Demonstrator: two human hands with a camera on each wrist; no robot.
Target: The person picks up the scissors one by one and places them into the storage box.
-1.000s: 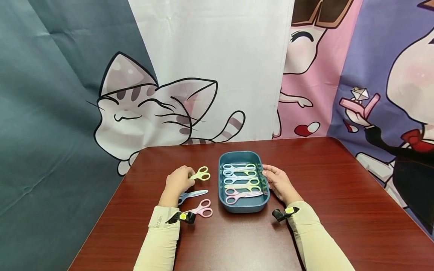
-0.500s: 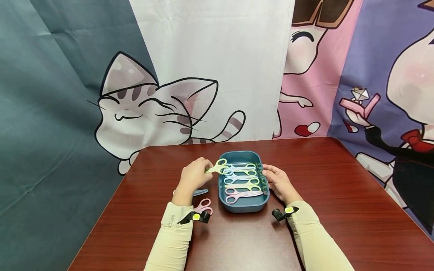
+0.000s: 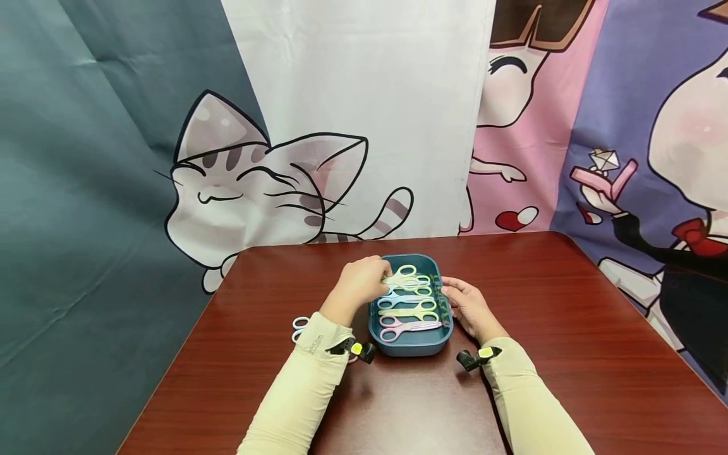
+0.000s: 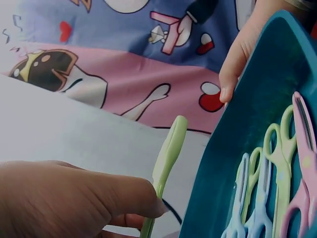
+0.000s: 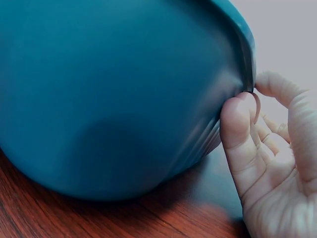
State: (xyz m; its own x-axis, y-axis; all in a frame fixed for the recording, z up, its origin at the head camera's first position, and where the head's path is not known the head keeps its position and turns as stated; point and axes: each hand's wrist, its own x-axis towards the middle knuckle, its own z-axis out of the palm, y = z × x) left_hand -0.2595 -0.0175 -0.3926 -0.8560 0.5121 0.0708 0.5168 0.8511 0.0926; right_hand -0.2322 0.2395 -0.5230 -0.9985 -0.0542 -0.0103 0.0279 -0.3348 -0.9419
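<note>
Pale-green scissors (image 4: 170,148) are pinched by the blade end in the left hand (image 3: 359,282), loops over the far end of the teal bin (image 3: 411,350); whether they touch the light-blue scissors (image 4: 240,193), I cannot tell. Loops could snag and drag those askew. The right hand (image 3: 471,308) pinches the rim; slack grip might let the bin slide.

Moved left hand (image 3: 361,282) and pinched green scissors (image 4: 171,147) rightward, past the left rim of the tray (image 3: 412,349), mid-frame; exposed blue handles (image 3: 301,328) below left of centre.
</note>
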